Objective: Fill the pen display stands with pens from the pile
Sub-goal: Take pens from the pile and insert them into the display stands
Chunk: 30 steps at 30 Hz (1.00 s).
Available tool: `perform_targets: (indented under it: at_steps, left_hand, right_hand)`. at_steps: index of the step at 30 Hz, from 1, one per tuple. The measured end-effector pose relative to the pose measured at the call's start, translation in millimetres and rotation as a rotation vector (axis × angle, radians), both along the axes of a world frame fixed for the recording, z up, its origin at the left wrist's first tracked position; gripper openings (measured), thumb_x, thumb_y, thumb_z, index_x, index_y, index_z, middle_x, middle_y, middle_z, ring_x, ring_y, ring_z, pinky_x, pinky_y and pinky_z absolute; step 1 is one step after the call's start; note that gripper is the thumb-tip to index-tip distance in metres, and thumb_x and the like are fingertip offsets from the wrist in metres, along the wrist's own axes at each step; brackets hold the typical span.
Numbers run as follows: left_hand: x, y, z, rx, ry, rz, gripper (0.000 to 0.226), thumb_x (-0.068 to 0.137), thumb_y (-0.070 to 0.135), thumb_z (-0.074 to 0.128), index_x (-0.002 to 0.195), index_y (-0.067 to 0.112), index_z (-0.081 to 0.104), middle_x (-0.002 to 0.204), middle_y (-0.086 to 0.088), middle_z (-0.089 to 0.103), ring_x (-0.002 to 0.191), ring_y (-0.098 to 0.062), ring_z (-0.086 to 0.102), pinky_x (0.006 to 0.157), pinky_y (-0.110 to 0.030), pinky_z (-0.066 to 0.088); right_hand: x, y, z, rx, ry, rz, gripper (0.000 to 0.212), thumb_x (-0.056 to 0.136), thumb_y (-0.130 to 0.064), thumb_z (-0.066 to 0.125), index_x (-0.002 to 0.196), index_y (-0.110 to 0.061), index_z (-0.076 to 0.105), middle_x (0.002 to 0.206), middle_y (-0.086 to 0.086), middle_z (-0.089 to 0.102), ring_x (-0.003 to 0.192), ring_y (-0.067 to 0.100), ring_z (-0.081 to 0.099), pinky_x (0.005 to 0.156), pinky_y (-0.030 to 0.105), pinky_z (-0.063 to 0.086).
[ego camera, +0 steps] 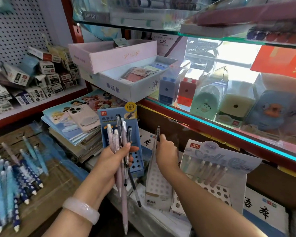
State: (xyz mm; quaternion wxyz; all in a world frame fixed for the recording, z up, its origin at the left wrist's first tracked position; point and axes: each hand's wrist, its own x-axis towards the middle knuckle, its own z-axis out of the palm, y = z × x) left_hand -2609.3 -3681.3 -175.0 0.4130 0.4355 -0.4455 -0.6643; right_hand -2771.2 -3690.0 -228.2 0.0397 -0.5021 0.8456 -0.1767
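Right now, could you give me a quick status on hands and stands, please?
Left hand grips pen bundle. Right hand pinches dark pen above white stand. Blue stand behind bundle. Nothing blocking.

Pink and black pens point(120, 151) are seen in front of a blue stand point(121, 134). Blue pens with white spots point(15, 178) are piled on brown cardboard point(46, 199). A white bangle point(81, 210) is worn.
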Motion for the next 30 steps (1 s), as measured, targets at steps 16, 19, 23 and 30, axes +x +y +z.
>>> perform_targets:
  at_steps: [16, 19, 23, 30]
  left_hand:
    - [-1, -4, 1, 0.010, 0.005, 0.020, 0.012, 0.090, 0.012, 0.054, 0.099, 0.005, 0.059, 0.077, -0.007, 0.072, 0.053, -0.010, 0.057, 0.047, -0.021, 0.049]
    - [-2, -3, 1, 0.015, 0.006, 0.032, 0.010, 0.091, 0.011, 0.053, 0.097, 0.006, 0.058, 0.078, -0.009, 0.072, 0.054, -0.012, 0.056, 0.047, -0.021, 0.049]
    - [-4, 1, 3, 0.010, -0.002, 0.044, 0.006, 0.092, 0.010, 0.053, 0.094, 0.008, 0.058, 0.079, -0.009, 0.071, 0.053, -0.012, 0.055, 0.047, -0.021, 0.049]
    - [-5, 3, 3, 0.008, 0.021, 0.051, 0.009, 0.092, 0.009, 0.053, 0.100, 0.006, 0.057, 0.072, -0.007, 0.071, 0.049, -0.009, 0.056, 0.045, -0.019, 0.048]
  right_hand:
    - [-10, -1, -21, 0.145, -0.213, 0.138, 0.025, 0.096, -0.008, 0.042, 0.118, -0.016, 0.050, 0.108, 0.010, 0.060, 0.094, 0.025, 0.059, 0.077, 0.030, 0.049]
    - [-11, 4, -21, 0.145, -0.227, 0.165, 0.024, 0.098, -0.011, 0.040, 0.118, -0.018, 0.050, 0.103, 0.010, 0.060, 0.091, 0.025, 0.058, 0.075, 0.031, 0.047]
    - [-6, 5, -18, 0.107, -0.259, 0.138, 0.024, 0.098, -0.013, 0.037, 0.118, -0.018, 0.050, 0.101, 0.010, 0.060, 0.091, 0.026, 0.058, 0.069, 0.027, 0.041]
    - [4, 13, -15, 0.008, -0.287, 0.058, 0.017, 0.097, -0.011, 0.038, 0.108, -0.015, 0.050, 0.098, 0.011, 0.062, 0.087, 0.027, 0.058, 0.064, 0.027, 0.034]
